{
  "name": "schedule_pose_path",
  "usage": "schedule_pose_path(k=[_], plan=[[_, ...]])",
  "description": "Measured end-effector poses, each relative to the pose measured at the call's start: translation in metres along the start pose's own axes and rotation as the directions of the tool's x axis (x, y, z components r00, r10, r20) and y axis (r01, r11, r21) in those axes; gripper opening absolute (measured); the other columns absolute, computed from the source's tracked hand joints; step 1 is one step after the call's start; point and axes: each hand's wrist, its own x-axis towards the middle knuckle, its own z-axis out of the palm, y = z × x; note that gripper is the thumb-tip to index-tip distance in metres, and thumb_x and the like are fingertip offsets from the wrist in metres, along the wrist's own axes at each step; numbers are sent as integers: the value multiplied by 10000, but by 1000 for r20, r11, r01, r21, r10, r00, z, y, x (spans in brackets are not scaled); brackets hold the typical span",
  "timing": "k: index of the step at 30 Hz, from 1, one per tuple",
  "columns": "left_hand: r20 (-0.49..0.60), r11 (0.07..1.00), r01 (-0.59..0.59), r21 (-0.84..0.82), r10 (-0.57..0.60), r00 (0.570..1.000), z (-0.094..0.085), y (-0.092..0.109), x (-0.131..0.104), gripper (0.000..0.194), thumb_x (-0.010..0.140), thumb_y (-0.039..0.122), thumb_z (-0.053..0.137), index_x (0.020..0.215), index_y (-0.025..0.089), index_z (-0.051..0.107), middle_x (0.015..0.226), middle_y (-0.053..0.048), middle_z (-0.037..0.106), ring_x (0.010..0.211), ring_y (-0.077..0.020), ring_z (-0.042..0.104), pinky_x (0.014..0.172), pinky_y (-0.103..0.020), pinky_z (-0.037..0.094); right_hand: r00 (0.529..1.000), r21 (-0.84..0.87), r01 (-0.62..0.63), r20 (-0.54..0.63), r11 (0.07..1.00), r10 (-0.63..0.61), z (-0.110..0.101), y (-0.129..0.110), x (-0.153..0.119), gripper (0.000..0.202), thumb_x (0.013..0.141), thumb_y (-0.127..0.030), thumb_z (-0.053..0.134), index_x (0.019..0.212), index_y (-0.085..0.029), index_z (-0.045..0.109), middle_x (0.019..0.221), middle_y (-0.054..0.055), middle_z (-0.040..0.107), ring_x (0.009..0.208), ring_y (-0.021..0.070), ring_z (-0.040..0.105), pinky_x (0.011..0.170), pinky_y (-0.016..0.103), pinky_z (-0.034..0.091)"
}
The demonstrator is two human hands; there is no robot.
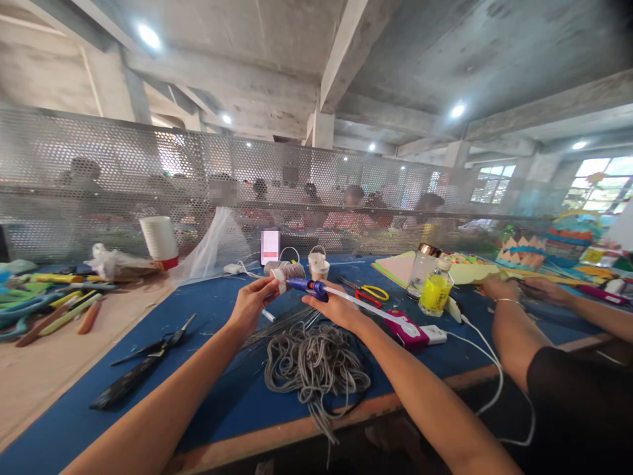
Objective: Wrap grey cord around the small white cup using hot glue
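Observation:
My left hand (pixel 253 303) pinches the white end of a small cylinder (pixel 293 271) that looks wrapped in grey cord. A blue glue gun (pixel 316 288) is in my right hand (pixel 340 309), with its nozzle against or very close to the white end. From its back a long, pale glue stick (pixel 368 305) runs toward the right. Below my hands lies a tangled heap of grey cord (pixel 314 366), partly over the table's front edge. Thin grey strands (pixel 277 326) spread behind it. A small white basket (pixel 319 265) stands just beyond the glue gun.
Black scissors (pixel 143 363) lie left; yellow-and-red scissors (pixel 373 294) lie right. A maroon power strip (pixel 406 331), a yellow-labelled bottle (pixel 436 291) and a glass jar (pixel 418 280) stand farther right. Another person's hands (pixel 502 290) work there. Behind stand a lit phone (pixel 270 247) and paper cups (pixel 159 239).

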Motion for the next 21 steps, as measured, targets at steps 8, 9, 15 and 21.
schedule_pose_path(k=[8, 9, 15, 21], plan=[[-2, 1000, 7, 2, -7, 1000, -1, 1, -1, 374, 562, 354, 840, 860, 148, 745, 808, -38, 709, 730, -135, 610, 765, -276, 488, 1000, 7, -8, 12, 1000, 8, 1, 1, 0, 345, 841, -516, 562, 988, -215, 644, 871, 19, 655, 765, 150, 573, 701, 235, 421], [-2, 1000, 6, -2, -6, 1000, -1, 2, -1, 373, 562, 353, 840, 859, 148, 746, 810, -39, 709, 731, -135, 611, 768, -277, 489, 1000, 9, -8, 14, 1000, 8, 1, 1, 0, 344, 840, -516, 563, 990, -217, 643, 869, 17, 655, 763, 149, 574, 699, 234, 421], [-13, 1000, -3, 7, 3, 1000, -1, 2, -1, 389, 545, 363, 844, 849, 140, 748, 830, -57, 713, 749, -160, 625, 762, -297, 496, 999, 22, -24, 24, 999, 24, 2, 2, 0, 335, 838, -508, 568, 972, -211, 647, 859, 18, 660, 758, 155, 579, 701, 246, 428], [6, 1000, 9, -7, -9, 1000, -3, 0, 1, 369, 588, 338, 827, 886, 138, 742, 852, -55, 711, 764, -148, 617, 773, -284, 490, 999, 36, -26, 24, 999, 25, 4, 3, -1, 339, 836, -505, 574, 999, -217, 648, 902, 21, 667, 802, 158, 588, 736, 248, 436]])
